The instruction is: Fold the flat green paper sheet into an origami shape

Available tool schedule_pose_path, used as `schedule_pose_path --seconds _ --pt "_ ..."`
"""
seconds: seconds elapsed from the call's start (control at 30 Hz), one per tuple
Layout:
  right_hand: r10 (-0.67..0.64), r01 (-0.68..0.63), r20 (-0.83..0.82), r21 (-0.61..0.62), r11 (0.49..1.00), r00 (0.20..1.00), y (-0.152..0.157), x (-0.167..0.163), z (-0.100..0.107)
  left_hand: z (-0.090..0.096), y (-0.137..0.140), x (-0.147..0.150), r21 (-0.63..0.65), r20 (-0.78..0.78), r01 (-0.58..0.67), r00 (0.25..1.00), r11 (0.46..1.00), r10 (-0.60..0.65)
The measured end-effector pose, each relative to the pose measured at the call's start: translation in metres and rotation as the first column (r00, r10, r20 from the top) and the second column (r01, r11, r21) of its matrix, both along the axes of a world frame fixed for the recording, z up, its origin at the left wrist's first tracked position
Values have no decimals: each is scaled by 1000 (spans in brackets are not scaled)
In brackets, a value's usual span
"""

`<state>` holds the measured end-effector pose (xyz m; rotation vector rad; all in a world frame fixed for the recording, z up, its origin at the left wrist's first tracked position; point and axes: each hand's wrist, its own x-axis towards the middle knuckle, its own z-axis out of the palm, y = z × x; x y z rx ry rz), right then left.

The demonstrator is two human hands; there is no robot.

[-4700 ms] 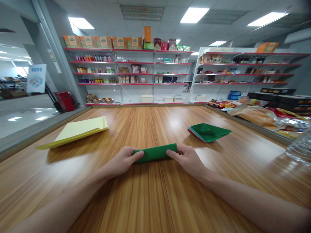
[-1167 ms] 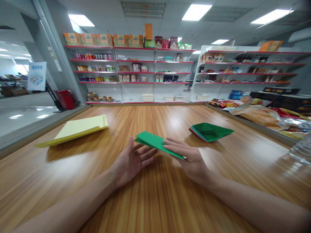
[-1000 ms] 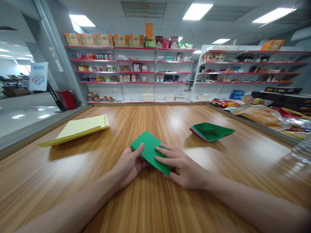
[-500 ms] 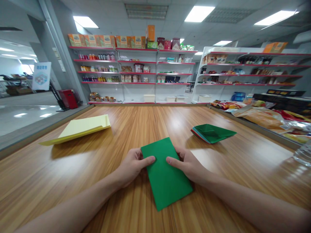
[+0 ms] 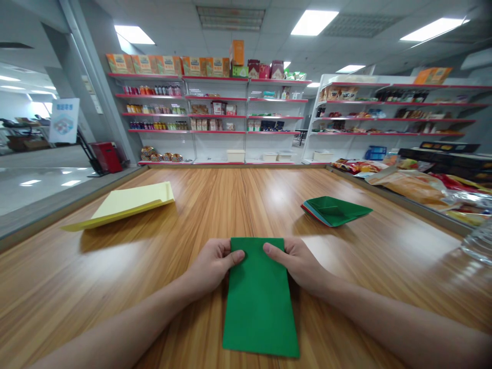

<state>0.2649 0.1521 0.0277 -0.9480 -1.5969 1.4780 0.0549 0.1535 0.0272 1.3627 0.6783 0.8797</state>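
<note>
A green sheet of paper point(image 5: 259, 302), apparently folded, is held between both hands over the wooden table, its long sides running toward me. My left hand point(image 5: 215, 264) pinches its upper left edge, thumb on top and fingers behind. On the upper right edge my right hand point(image 5: 302, 261) grips it the same way. Beyond the right hand lies a stack of folded coloured paper point(image 5: 340, 211), green on top with red and blue edges showing below. To the far left rests a yellow pad of paper point(image 5: 134, 200) with its lower edge curled.
The wooden table point(image 5: 203, 200) has a raised rim. Packaged snacks point(image 5: 415, 187) lie along its right side, and a clear plastic object point(image 5: 480, 243) stands at the right edge. Stocked shelves point(image 5: 215, 117) line the back, with a red box point(image 5: 106, 158) on the floor at left.
The green paper has turned from a tilted position to nearly straight, its near end now closer to me. Both hands keep hold of it and have shifted only slightly.
</note>
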Motion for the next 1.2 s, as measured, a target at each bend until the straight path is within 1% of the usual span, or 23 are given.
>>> schedule_pose_path --seconds 0.07,0.1,0.13,0.17,0.2,0.23,0.27,0.3,0.33,0.37,0.4,0.43,0.47,0.5,0.57,0.6,0.67,0.77,0.87,0.93,1.07,1.2 --pt "-25 21 80 53 998 996 0 -1 1 -2 0 1 43 -58 -62 996 997 64" --pt "-59 45 147 97 994 987 0 -2 2 -4 0 2 97 -109 -128 984 987 138" --pt "-109 75 225 158 985 968 0 -3 2 -5 -2 3 193 -174 -208 955 959 242" --pt "-175 105 304 234 967 937 0 -3 3 -6 -6 5 327 -241 -278 899 903 364" --pt "-252 129 375 324 937 892 1 -3 2 -6 -10 7 479 -299 -302 827 825 476" --pt "-333 141 431 420 897 838 2 -3 2 -6 -16 10 623 -350 -259 752 738 559" --pt "-412 137 470 514 847 781 3 -3 0 -5 -22 12 719 -416 -149 690 679 593" --pt "-480 121 492 596 794 727 4 -3 -2 -3 -28 15 732 -521 28 666 680 533" --pt "-536 101 500 660 745 680 6 -2 -4 0 -34 18 679 -640 216 643 702 421" --pt "-577 86 499 704 705 646 7 0 -6 2 -39 20 602 -735 363 599 711 316" --pt "-600 81 491 728 680 632 9 1 -8 5 -43 21 549 -788 438 555 712 266" --pt "-602 88 477 734 674 640 10 2 -10 7 -46 22 523 -814 463 522 716 256" --pt "-583 110 459 716 689 670 11 4 -11 9 -47 22 510 -827 462 494 725 267" --pt "-545 139 436 676 724 716 12 5 -11 9 -47 21 513 -830 446 475 733 291" --pt "-444 187 376 553 812 813 13 8 -10 10 -44 19 526 -828 422 454 738 331" --pt "-404 200 350 494 846 845 14 9 -8 10 -43 17 532 -826 421 450 734 340" --pt "-357 195 336 430 881 872 15 10 -6 9 -41 15 543 -820 430 453 721 348" --pt "-326 137 384 444 886 864 17 11 -3 8 -40 15 557 -813 429 458 712 360" --pt "-316 96 412 472 876 855 15 11 -2 8 -40 16 565 -807 426 465 707 364" --pt "-305 77 414 483 872 858 13 10 0 8 -39 16 562 -809 422 462 712 365" --pt "-245 -7 443 495 869 863 9 10 2 7 -35 12 555 -814 402 443 728 375" --pt "-202 -46 447 484 874 871 10 10 3 6 -33 9 555 -809 389 456 735 371"
